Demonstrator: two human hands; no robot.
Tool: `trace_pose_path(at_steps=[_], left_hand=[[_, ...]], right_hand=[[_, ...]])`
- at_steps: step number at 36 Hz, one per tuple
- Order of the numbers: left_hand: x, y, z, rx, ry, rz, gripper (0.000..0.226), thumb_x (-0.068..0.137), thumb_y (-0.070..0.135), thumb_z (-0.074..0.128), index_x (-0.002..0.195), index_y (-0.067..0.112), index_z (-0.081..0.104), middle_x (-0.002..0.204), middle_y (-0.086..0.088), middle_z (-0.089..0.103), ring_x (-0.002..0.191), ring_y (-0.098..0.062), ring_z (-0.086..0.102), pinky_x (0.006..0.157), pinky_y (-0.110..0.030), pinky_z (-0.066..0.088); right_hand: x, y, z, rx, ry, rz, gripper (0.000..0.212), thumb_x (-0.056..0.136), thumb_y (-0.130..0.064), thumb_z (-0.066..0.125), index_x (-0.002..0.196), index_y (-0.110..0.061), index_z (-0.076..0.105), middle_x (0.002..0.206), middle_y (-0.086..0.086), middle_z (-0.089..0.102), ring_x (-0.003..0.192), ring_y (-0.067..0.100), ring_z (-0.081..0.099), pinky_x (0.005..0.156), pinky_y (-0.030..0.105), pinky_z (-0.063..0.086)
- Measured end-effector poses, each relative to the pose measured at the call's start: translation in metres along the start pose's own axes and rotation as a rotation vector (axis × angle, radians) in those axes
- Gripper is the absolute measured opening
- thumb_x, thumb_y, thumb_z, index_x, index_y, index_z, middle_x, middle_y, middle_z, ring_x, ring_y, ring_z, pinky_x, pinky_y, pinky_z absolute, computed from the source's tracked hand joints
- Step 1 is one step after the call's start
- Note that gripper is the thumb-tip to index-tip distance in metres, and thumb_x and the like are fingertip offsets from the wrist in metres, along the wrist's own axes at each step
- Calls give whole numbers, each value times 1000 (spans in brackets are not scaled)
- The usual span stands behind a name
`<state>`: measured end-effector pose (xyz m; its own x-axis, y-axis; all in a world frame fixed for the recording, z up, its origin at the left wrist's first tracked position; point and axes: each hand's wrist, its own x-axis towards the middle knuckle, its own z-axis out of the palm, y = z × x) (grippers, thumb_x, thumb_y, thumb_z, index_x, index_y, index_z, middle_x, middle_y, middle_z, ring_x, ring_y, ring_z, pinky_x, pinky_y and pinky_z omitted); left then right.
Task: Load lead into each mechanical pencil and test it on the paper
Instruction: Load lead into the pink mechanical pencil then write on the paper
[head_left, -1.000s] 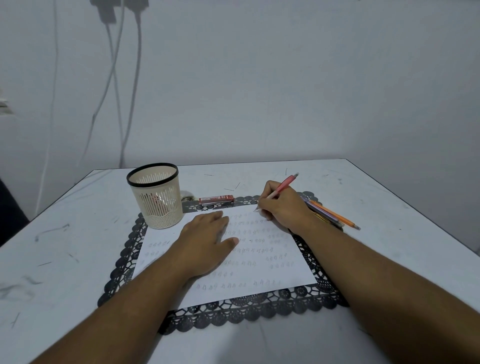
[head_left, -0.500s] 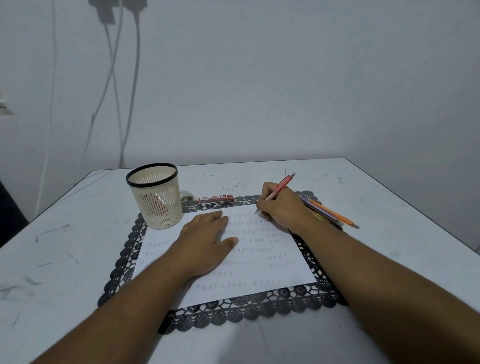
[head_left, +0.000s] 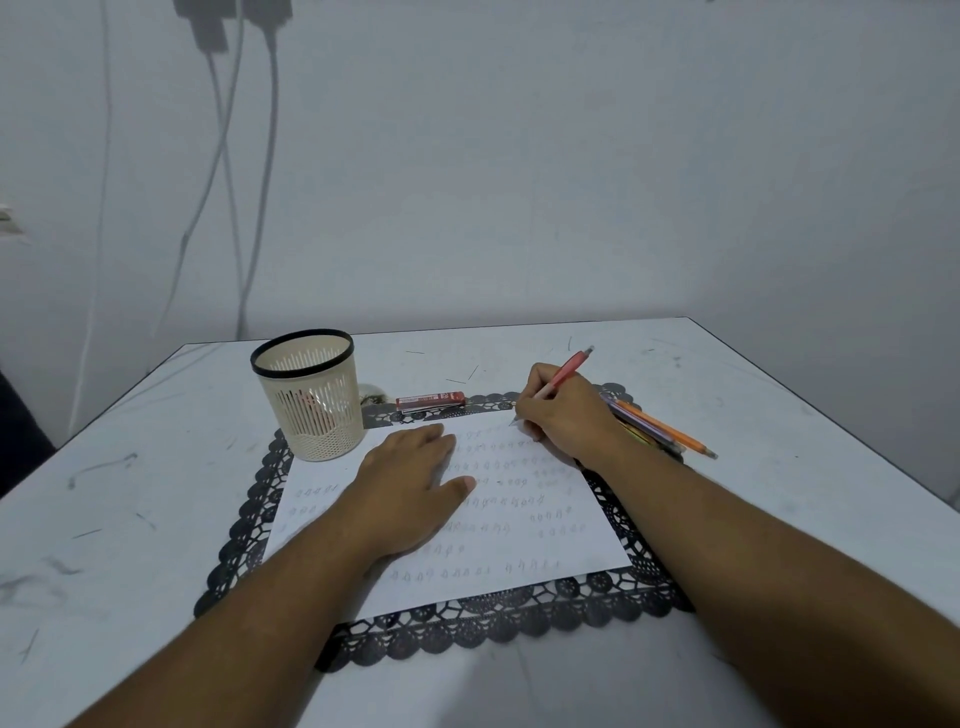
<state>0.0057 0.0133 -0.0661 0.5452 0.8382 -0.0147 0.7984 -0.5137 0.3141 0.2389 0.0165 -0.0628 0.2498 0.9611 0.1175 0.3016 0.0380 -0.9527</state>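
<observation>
Right hand writing with a red mechanical pencil at the far edge of the paper, left hand flat on the sheet.

The right hand (head_left: 563, 415) pinches the red mechanical pencil (head_left: 563, 375) in a writing grip, its tip down on the far right corner of the paper (head_left: 545, 540); the left hand (head_left: 410, 483) lies on the paper with fingers straight and relaxed, holding nothing. The paper, covered in rows of small pencil marks, sits on a black lace placemat (head_left: 467, 631) on the white table (head_left: 130, 519). Beyond the paper's far edge lies a red lead case (head_left: 429, 401); at its far left corner stands a cream pen holder (head_left: 309, 392) with a black rim. Just right of the paper, behind the right wrist, lie several other mechanical pencils (head_left: 660, 427), orange and purple among them.
</observation>
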Motion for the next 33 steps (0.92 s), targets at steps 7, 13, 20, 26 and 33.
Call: trace_pose_path(at_steps=[7,13,20,26,33], left_hand=[[0,0,0,-5,7,6,69,104,58,42,163,27,24,172,9,14,157,-16,9,128,-41,11],[1,-3,1,-8,1,2,70,104,59,41,163,28,24,172,10,14,157,-16,8,128,-42,11],[0,-1,1,-9,-1,-2,69,104,58,42,163,28,24,172,10,13,158,-16,8,128,-41,11],[-1,-1,0,-27,2,2,69,104,58,43,164,28,24,171,11,13,157,-14,8,128,-40,10],[0,-1,0,-13,-3,1,69,104,59,42,164,28,24,171,10,14,157,-15,8,128,-42,11]], right_hand=[[1,1,-2,-35,19,13,30,91,-1,70,69,-17,55,70,15,59,62,26,56,55,31,48],[3,0,-1,-39,54,12,26,92,0,67,73,-12,53,74,20,58,64,28,59,57,34,46],[-1,1,-2,-60,38,23,27,92,-2,69,72,-14,54,75,17,58,65,24,57,47,22,45],[-3,-3,-1,-66,29,14,26,92,-1,68,74,-12,54,71,16,57,61,24,52,45,21,41],[-6,-4,0,-86,32,38,28,92,-4,69,72,-15,53,71,15,57,63,25,55,45,24,41]])
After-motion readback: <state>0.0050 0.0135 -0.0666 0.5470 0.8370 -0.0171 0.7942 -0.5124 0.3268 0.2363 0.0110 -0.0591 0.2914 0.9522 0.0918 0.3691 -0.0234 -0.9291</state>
